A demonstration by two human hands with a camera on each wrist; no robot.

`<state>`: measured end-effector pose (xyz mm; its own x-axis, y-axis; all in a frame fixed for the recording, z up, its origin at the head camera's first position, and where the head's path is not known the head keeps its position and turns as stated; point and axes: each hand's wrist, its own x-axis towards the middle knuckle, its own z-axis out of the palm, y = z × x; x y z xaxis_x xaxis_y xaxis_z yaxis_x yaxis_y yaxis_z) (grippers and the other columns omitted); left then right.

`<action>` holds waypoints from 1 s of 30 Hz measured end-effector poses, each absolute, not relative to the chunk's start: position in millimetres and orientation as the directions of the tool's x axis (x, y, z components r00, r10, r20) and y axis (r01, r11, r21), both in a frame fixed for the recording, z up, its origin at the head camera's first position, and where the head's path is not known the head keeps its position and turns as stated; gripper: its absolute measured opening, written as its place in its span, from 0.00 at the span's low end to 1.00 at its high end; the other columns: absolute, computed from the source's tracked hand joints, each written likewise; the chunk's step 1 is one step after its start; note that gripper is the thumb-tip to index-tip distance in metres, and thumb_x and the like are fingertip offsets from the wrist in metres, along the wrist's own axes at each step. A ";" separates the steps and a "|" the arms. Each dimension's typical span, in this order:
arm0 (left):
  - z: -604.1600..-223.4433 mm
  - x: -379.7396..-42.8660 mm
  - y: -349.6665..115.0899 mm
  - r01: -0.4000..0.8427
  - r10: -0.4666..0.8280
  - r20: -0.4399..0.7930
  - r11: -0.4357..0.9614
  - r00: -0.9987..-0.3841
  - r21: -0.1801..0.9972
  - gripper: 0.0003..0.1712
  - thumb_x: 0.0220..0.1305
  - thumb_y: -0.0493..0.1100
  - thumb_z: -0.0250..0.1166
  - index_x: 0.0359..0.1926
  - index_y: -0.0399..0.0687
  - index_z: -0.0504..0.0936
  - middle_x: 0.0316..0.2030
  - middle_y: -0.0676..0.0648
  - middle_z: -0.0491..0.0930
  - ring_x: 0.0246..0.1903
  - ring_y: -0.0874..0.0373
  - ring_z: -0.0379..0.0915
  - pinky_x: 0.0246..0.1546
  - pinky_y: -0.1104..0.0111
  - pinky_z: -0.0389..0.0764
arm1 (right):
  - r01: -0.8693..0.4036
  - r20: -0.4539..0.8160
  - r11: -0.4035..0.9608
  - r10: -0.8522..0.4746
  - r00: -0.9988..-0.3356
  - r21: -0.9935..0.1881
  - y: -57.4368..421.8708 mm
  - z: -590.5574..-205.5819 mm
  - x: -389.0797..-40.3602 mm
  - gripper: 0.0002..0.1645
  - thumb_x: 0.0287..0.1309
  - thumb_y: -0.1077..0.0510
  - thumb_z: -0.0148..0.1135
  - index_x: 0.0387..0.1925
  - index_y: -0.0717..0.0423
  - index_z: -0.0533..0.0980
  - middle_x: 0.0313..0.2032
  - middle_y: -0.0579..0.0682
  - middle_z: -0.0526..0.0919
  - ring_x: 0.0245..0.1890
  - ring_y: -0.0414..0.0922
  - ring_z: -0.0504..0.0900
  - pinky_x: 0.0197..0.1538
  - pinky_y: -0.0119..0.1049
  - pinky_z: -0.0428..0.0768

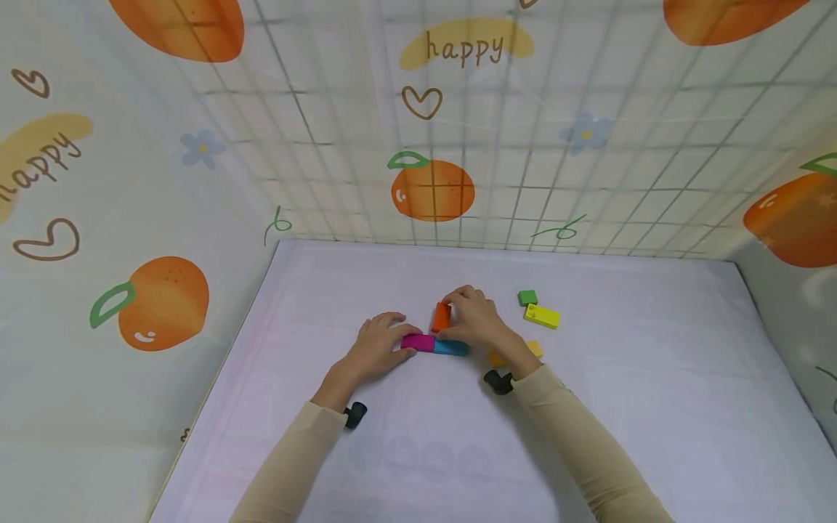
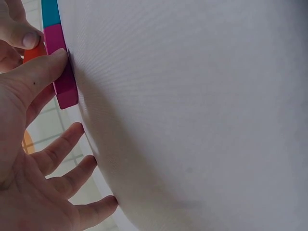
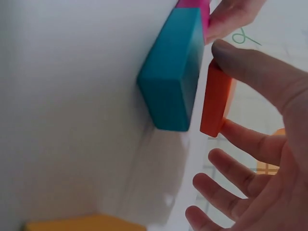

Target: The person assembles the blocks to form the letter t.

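Observation:
My left hand (image 1: 378,347) pinches a magenta block (image 1: 418,343) at its left end, thumb on the near side and index finger on the far side. In the left wrist view the other fingers (image 2: 72,180) are spread, tips down at the white surface. A blue block (image 1: 451,348) sits end to end with the magenta one, forming a row. Just behind that row, my right hand (image 1: 475,321) holds an orange block (image 1: 441,318) between thumb and index finger. The right wrist view shows this orange block (image 3: 215,101) beside the blue block (image 3: 175,67), a narrow gap between them.
A green block (image 1: 527,298) and a yellow block (image 1: 542,316) lie at the back right. Under the right wrist is amber-yellow block material (image 1: 535,349), partly hidden. A printed cloth (image 1: 353,196) rises behind the white tabletop (image 1: 314,290).

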<state>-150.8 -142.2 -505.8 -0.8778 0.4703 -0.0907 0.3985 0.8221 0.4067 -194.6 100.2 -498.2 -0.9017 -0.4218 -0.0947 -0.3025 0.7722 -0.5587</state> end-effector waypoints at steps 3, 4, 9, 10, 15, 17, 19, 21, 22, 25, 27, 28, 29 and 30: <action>-504.7 -150.4 -141.5 0.391 0.466 -0.098 0.825 -0.880 0.409 0.20 0.67 0.52 0.67 0.60 0.62 0.82 0.68 0.44 0.67 0.69 0.46 0.55 0.67 0.39 0.56 | -0.309 -0.093 0.775 -0.425 -0.901 -0.551 99.0 -499.2 -194.5 0.40 0.50 0.41 0.77 0.61 0.54 0.76 0.61 0.58 0.71 0.58 0.56 0.68 0.60 0.57 0.68; -504.4 -150.2 -141.3 0.390 0.464 -0.101 0.827 -0.880 0.406 0.20 0.68 0.52 0.67 0.60 0.62 0.82 0.68 0.44 0.67 0.69 0.46 0.55 0.67 0.40 0.56 | -0.310 -0.093 0.776 -0.425 -0.901 -0.549 98.7 -499.4 -194.5 0.40 0.49 0.41 0.77 0.61 0.54 0.76 0.61 0.58 0.71 0.58 0.57 0.68 0.60 0.57 0.68; -503.4 -150.2 -140.7 0.391 0.464 -0.103 0.829 -0.880 0.400 0.20 0.68 0.52 0.67 0.60 0.62 0.82 0.68 0.45 0.67 0.69 0.46 0.55 0.67 0.39 0.55 | -0.318 -0.092 0.785 -0.427 -0.900 -0.531 97.4 -501.3 -195.3 0.40 0.50 0.41 0.76 0.61 0.53 0.76 0.61 0.58 0.71 0.59 0.57 0.68 0.61 0.58 0.67; -503.2 -150.2 -140.6 0.392 0.465 -0.101 0.829 -0.880 0.399 0.20 0.68 0.52 0.67 0.60 0.62 0.82 0.67 0.45 0.67 0.69 0.46 0.55 0.67 0.38 0.55 | -0.318 -0.095 0.786 -0.427 -0.899 -0.530 97.3 -501.4 -195.4 0.40 0.50 0.41 0.76 0.61 0.53 0.76 0.61 0.58 0.70 0.59 0.57 0.68 0.61 0.58 0.66; -504.0 -150.6 -140.7 0.389 0.461 -0.106 0.833 -0.881 0.395 0.20 0.68 0.53 0.67 0.60 0.63 0.81 0.68 0.45 0.67 0.69 0.46 0.55 0.67 0.39 0.55 | -0.318 -0.112 0.785 -0.437 -0.892 -0.531 96.9 -499.0 -196.1 0.40 0.50 0.41 0.76 0.61 0.53 0.75 0.62 0.58 0.70 0.60 0.57 0.67 0.61 0.58 0.66; -504.7 -150.8 -140.9 0.387 0.459 -0.107 0.834 -0.882 0.392 0.20 0.68 0.53 0.67 0.60 0.63 0.81 0.68 0.45 0.67 0.69 0.46 0.55 0.67 0.40 0.55 | -0.323 -0.119 0.785 -0.445 -0.888 -0.529 96.8 -497.3 -196.4 0.39 0.50 0.41 0.77 0.61 0.53 0.76 0.62 0.58 0.70 0.60 0.57 0.67 0.61 0.58 0.67; -505.3 -151.0 -141.2 0.386 0.458 -0.108 0.836 -0.882 0.391 0.21 0.68 0.53 0.67 0.60 0.63 0.81 0.68 0.46 0.66 0.69 0.47 0.54 0.67 0.41 0.56 | -0.329 -0.129 0.786 -0.455 -0.881 -0.524 96.4 -496.0 -197.4 0.39 0.50 0.41 0.77 0.61 0.53 0.76 0.62 0.58 0.70 0.59 0.56 0.67 0.60 0.57 0.67; -505.7 -151.0 -141.4 0.386 0.458 -0.109 0.836 -0.882 0.390 0.21 0.68 0.53 0.67 0.60 0.63 0.81 0.68 0.46 0.66 0.69 0.47 0.54 0.67 0.41 0.56 | -0.335 -0.139 0.788 -0.463 -0.875 -0.516 95.7 -495.3 -198.5 0.39 0.50 0.42 0.77 0.61 0.53 0.76 0.62 0.58 0.70 0.59 0.56 0.67 0.59 0.57 0.68; -505.8 -151.0 -141.5 0.386 0.458 -0.109 0.836 -0.882 0.390 0.21 0.68 0.53 0.67 0.60 0.63 0.81 0.68 0.46 0.66 0.69 0.47 0.54 0.67 0.41 0.56 | -0.339 -0.144 0.789 -0.468 -0.872 -0.513 95.3 -494.9 -199.1 0.39 0.50 0.42 0.77 0.61 0.53 0.76 0.62 0.58 0.70 0.59 0.56 0.67 0.59 0.58 0.68; -506.3 -151.1 -141.7 0.390 0.462 -0.106 0.834 -0.880 0.391 0.20 0.68 0.53 0.67 0.60 0.63 0.81 0.68 0.46 0.67 0.69 0.47 0.54 0.67 0.41 0.56 | -0.343 -0.159 0.789 -0.479 -0.864 -0.510 94.1 -494.1 -201.1 0.39 0.50 0.42 0.77 0.61 0.52 0.76 0.62 0.58 0.70 0.58 0.57 0.67 0.59 0.58 0.69; -506.4 -151.2 -141.8 0.392 0.464 -0.106 0.833 -0.880 0.391 0.20 0.68 0.53 0.66 0.60 0.63 0.81 0.68 0.46 0.67 0.69 0.47 0.54 0.67 0.41 0.56 | -0.345 -0.166 0.788 -0.484 -0.859 -0.510 93.8 -493.6 -202.1 0.38 0.50 0.42 0.77 0.61 0.51 0.76 0.62 0.58 0.70 0.59 0.57 0.67 0.59 0.58 0.68; -506.4 -151.3 -141.8 0.393 0.464 -0.106 0.833 -0.879 0.390 0.20 0.68 0.53 0.66 0.60 0.63 0.81 0.68 0.46 0.67 0.69 0.47 0.54 0.67 0.41 0.56 | -0.346 -0.169 0.788 -0.486 -0.858 -0.510 93.8 -493.2 -202.5 0.38 0.50 0.42 0.77 0.61 0.51 0.76 0.62 0.58 0.70 0.59 0.58 0.67 0.58 0.58 0.68; -506.5 -151.4 -141.9 0.393 0.465 -0.106 0.833 -0.879 0.389 0.20 0.68 0.53 0.66 0.60 0.63 0.81 0.68 0.46 0.67 0.69 0.47 0.54 0.67 0.41 0.56 | -0.344 -0.174 0.788 -0.486 -0.857 -0.510 93.8 -493.2 -202.9 0.38 0.50 0.42 0.77 0.61 0.50 0.76 0.62 0.58 0.69 0.59 0.58 0.66 0.59 0.58 0.68; -506.4 -151.4 -141.9 0.394 0.465 -0.108 0.834 -0.879 0.388 0.20 0.68 0.53 0.66 0.60 0.63 0.81 0.68 0.46 0.67 0.69 0.47 0.54 0.67 0.41 0.56 | -0.343 -0.176 0.788 -0.487 -0.856 -0.511 93.8 -493.0 -203.3 0.38 0.50 0.42 0.77 0.61 0.50 0.76 0.62 0.58 0.69 0.59 0.58 0.66 0.59 0.59 0.68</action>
<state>-151.4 -141.9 -506.4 -0.8788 0.4649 -0.1076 0.3936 0.8336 0.3875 -203.3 93.8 -493.0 -0.8556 -0.4866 -0.1762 -0.3428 0.7880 -0.5114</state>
